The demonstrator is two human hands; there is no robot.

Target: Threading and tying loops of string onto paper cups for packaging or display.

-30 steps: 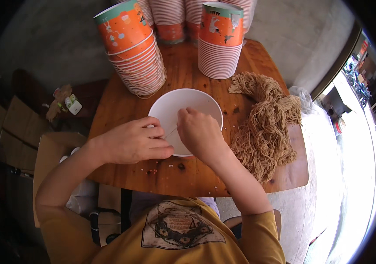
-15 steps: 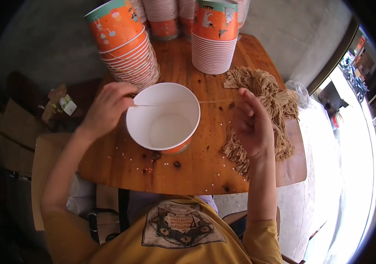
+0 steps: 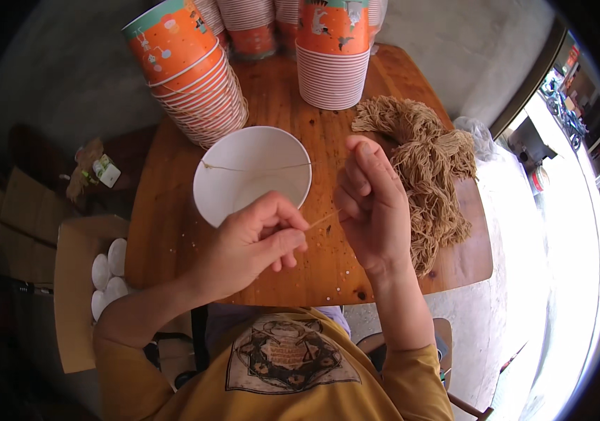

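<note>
A white-lined paper bucket [image 3: 222, 158] stands on the wooden table in front of me, its open mouth tilted towards me. A thin tan string [image 3: 258, 169] spans the inside of its mouth from wall to wall. Below the bucket's right rim, my left hand [image 3: 254, 245] pinches a tan string between thumb and forefinger, covering part of the bucket. A short taut length runs from there to my right hand [image 3: 376, 203], whose fingers are curled closed on it. Whether this length joins the string across the bucket is hidden. Beside my right hand lies a bundle of tan strings [image 3: 426, 161].
A leaning stack of orange buckets [image 3: 184, 52] with strings hanging along it stands at the back left. Another upright stack [image 3: 333, 77] is at the back. An open cardboard box [image 3: 75, 295] with white round things sits left of the table [image 3: 465, 259].
My left hand has moved from the bucket's left rim down and right, in front of it. My right hand has shifted left and curled closed. The string in the bucket now sags slightly.
</note>
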